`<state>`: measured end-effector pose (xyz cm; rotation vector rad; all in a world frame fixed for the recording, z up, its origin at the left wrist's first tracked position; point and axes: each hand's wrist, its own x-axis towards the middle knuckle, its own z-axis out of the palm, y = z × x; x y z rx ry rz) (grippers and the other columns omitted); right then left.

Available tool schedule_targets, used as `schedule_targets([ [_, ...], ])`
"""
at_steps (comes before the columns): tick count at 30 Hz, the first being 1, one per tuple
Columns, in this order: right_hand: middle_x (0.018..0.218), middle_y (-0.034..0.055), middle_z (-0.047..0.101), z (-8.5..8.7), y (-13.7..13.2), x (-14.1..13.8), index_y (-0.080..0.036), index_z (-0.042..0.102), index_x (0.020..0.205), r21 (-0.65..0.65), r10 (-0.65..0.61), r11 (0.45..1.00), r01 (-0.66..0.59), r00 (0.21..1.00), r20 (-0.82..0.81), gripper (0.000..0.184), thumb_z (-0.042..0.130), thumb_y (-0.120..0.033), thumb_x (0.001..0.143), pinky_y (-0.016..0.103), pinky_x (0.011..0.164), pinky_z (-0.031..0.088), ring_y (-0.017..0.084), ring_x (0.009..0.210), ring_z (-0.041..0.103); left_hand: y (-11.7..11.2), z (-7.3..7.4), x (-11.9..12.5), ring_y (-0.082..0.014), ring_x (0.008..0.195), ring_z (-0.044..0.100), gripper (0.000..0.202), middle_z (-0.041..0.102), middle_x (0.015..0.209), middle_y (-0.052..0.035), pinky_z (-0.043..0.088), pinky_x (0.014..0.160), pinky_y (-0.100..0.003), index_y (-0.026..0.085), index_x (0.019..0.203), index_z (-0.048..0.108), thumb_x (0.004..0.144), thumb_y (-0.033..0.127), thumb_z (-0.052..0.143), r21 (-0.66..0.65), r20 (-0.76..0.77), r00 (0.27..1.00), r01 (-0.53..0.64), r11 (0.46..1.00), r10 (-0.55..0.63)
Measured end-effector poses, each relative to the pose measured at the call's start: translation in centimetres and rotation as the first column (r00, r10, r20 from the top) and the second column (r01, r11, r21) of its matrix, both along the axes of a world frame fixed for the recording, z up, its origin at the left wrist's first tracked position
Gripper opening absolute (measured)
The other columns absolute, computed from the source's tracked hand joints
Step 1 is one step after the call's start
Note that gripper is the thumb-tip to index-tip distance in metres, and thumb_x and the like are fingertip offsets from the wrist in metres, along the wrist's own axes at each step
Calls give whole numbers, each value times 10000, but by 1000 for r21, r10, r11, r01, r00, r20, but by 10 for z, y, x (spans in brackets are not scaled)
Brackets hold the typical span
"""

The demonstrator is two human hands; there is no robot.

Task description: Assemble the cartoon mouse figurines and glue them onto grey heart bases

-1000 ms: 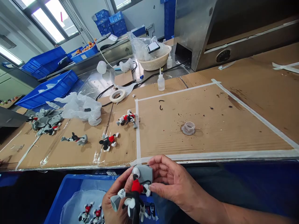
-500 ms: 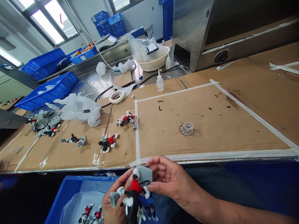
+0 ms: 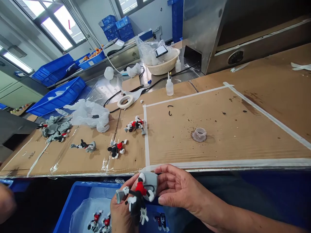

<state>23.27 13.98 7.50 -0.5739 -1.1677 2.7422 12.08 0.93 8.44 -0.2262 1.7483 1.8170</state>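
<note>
My left hand is closed around a cartoon mouse figurine with red shorts, white gloves and a grey horn-shaped piece. The figurine is tilted, head toward me, with its feet by a grey base. A thin black curved tail stands out from the shorts. My right hand is beside the base, its curled fingers at the base's right edge. Its thumb is apart from the figurine. Below, a blue bin lined with clear plastic holds several similar figurines.
Figurines and a pile of grey bases lie on the cardboard-covered bench. Two black tails, a small clear cup, a dropper bottle and a tape roll are farther back. Another person's blurred hand shows at left.
My right thumb has drawn back from the figurine's tail and foot. The view has shifted slightly left, and another person's hand has appeared at the left edge.
</note>
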Motion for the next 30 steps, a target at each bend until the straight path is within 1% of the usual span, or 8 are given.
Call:
schedule_targets([
  [3, 982, 46, 685, -2, -1, 1, -184, 585, 1090, 52, -15, 998, 16, 1000, -26, 540, 849, -193, 619, 331, 866, 502, 177, 907, 654, -4, 1, -2, -248, 831, 708, 560, 756, 791, -54, 555, 705, -264, 191, 986, 765, 448, 258, 905, -5, -33, 999, 14, 1000, -14],
  [5, 1123, 66, 650, 0, -1, 4, -203, 623, 1040, 176, -62, 982, 69, 997, -48, 410, 819, -225, 681, 360, 953, 476, 204, 1048, 622, -5, 3, -1, -240, 849, 704, 504, 763, 845, -65, 550, 700, -242, 192, 981, 767, 514, 336, 886, -65, -109, 994, 25, 998, -32],
  [8, 1297, 44, 554, 5, 1, 9, -240, 680, 971, 429, -127, 891, 150, 989, -82, 206, 751, -246, 778, 364, 1058, 406, 214, 1214, 532, -4, 5, 1, -247, 856, 705, 460, 768, 879, -76, 558, 695, -239, 191, 949, 777, 557, 417, 860, -117, -208, 975, 51, 992, -75],
  [11, 1256, 28, 578, 7, 1, 13, -256, 703, 944, 547, -118, 823, 151, 988, -95, 129, 718, -232, 818, 347, 1075, 389, 200, 1212, 535, -6, 3, 2, -233, 876, 706, 430, 772, 907, -73, 554, 742, -226, 211, 919, 784, 552, 422, 863, -81, -245, 969, 23, 996, -43],
  [16, 1111, 23, 647, 7, -1, 11, -229, 688, 903, 461, -96, 874, 156, 984, -150, 52, 654, -211, 868, 269, 936, 492, 160, 1078, 613, -15, -4, 2, -241, 882, 700, 399, 769, 920, -78, 560, 707, -243, 214, 909, 784, 563, 395, 866, -110, -335, 942, -4, 994, -33],
  [19, 1015, -3, 657, 8, -1, 10, -227, 685, 880, 423, -96, 894, 151, 984, -147, 51, 661, -188, 857, 226, 887, 501, 131, 1001, 629, -17, -5, 2, -228, 849, 699, 377, 768, 920, -80, 560, 697, -249, 219, 896, 786, 571, 394, 861, -105, -378, 925, -7, 994, -33],
  [24, 950, -13, 652, 8, -1, 10, -215, 689, 847, 418, -98, 899, 131, 990, -98, 18, 671, -213, 849, 229, 859, 492, 128, 933, 624, -9, 7, 7, -210, 836, 699, 378, 771, 897, -75, 549, 718, -217, 217, 870, 790, 551, 407, 864, -119, -349, 936, -1, 993, -41],
  [30, 832, 24, 672, 6, 0, 3, -149, 683, 863, 188, -23, 982, 11, 998, 61, 301, 754, -425, 768, 271, 776, 495, 138, 785, 609, 7, 25, 16, -131, 597, 638, 349, 738, 707, -25, 508, 570, -168, 192, 820, 774, 548, 396, 855, -188, -264, 965, -49, 981, -3],
])
